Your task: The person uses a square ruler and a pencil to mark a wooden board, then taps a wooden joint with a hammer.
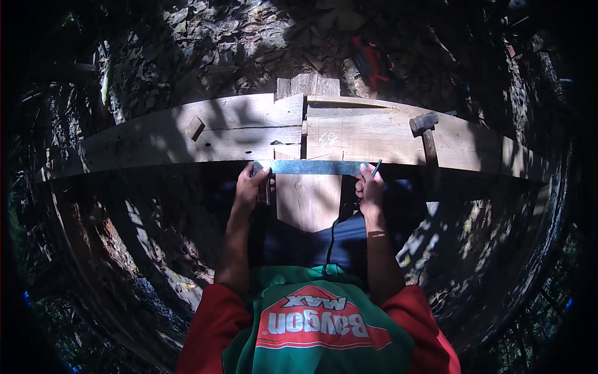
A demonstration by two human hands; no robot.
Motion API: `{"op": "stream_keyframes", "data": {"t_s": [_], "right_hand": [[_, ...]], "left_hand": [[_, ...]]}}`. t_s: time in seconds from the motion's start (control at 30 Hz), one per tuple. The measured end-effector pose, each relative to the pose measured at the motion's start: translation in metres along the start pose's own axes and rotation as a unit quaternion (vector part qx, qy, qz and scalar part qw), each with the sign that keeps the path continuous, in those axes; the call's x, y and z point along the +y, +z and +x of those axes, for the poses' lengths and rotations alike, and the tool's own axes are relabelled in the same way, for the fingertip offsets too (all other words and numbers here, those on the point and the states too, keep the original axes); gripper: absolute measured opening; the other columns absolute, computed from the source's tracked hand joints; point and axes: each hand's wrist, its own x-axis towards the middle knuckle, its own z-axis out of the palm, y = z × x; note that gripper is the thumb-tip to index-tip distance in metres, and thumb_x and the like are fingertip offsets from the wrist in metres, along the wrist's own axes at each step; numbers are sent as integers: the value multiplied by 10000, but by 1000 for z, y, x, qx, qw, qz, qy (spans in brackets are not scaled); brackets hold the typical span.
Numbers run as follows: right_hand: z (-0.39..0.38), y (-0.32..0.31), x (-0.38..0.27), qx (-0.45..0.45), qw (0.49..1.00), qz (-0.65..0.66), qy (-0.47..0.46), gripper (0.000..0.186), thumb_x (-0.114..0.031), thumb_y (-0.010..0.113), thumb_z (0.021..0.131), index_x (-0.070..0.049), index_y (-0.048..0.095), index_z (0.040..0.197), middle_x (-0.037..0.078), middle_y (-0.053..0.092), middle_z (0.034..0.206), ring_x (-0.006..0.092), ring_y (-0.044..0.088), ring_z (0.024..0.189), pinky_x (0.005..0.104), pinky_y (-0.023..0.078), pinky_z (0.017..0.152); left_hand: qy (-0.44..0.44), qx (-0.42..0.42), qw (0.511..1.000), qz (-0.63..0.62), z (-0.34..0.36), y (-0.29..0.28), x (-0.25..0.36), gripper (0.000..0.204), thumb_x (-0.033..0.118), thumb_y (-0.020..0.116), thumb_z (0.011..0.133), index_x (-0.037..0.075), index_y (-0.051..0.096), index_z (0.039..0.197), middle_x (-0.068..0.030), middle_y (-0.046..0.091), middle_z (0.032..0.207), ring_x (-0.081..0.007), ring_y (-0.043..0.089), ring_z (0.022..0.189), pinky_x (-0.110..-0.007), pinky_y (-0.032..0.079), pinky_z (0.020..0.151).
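Head view: left hand and right hand each pinch an end of the metal strip, pencil also in the right, strip at 6 o'clock of the joint between the boards. Judged risk: uneven grip could skew the strip; bumped boards could drop the hammer at 2 o'clock, its handle overhanging; no container discernible

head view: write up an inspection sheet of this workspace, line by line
Surface: left board and right board, dark gap between; pale marks on the right one
Job's things: metal ruler along the boards' near edge
Clutter: hammer on right board; small block on left board
Hands: left hand holds ruler's left end; right hand its right end, plus pencil or pen
Cables: thin black cord over dark trousers
Surroundings: leafy ground; red object, unclear
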Motion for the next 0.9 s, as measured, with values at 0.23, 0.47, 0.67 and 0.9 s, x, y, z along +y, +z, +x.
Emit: {"op": "stream_keyframes", "data": {"t_s": [0.23,0.47,0.67,0.9], "right_hand": [[-6,-12,5,129,986,-74,-73,299,-295,614,977,-17,650,1079,80,654,843,45,423,470,228,282,391],[-18,-17,-29,57,987,-115,-95,594,-485,393,1048,30,688,1067,64,678,817,91,570,582,225,432,520],[-26,34,-53,-52,986,-108,-112,296,-251,599,998,35,646,1052,60,670,775,97,606,642,224,486,600],[-21,49,-25,-127,968,-141,-162,202,-175,653,950,4,659,1043,65,688,817,104,621,730,254,502,700]], "left_hand": [[1,-2,1000,3,-1,-3,0,236,129,672,949,52,550,1136,-32,661,882,-105,662,679,-284,589,606],[3,-13,1000,4,-3,-5,1,200,115,646,966,65,539,1127,-37,647,898,-110,663,704,-289,590,618],[21,19,999,37,0,0,-2,183,137,678,952,42,583,1077,-32,659,853,-107,659,680,-267,566,592],[32,15,999,12,1,-3,-5,240,153,700,940,35,590,1117,-44,669,900,-123,663,701,-275,568,613]]}}
